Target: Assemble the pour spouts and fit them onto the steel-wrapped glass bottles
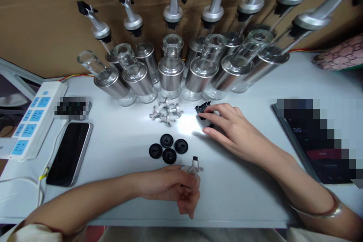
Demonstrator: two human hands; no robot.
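Observation:
My left hand (181, 187) is closed around a silver bottle pourer spout (195, 164), which points up with a small black piece at its tip. My right hand (234, 130) reaches over a small cluster of black plastic levers (202, 109), thumb and fingers apart, fingertips at the cluster's edge; its hand partly hides them. Left of that cluster lies a heap of silver spouts (166, 111). Several round black caps (166, 140) sit between the heap and my left hand.
Glass bottles with open necks (171, 70) stand in a row, backed by bottles with pourers (172, 13). At left are a power strip (42, 115), a phone (69, 155) and a white cable (53, 151). A tablet (309, 151) lies right; a cardboard panel (51, 19) rises behind.

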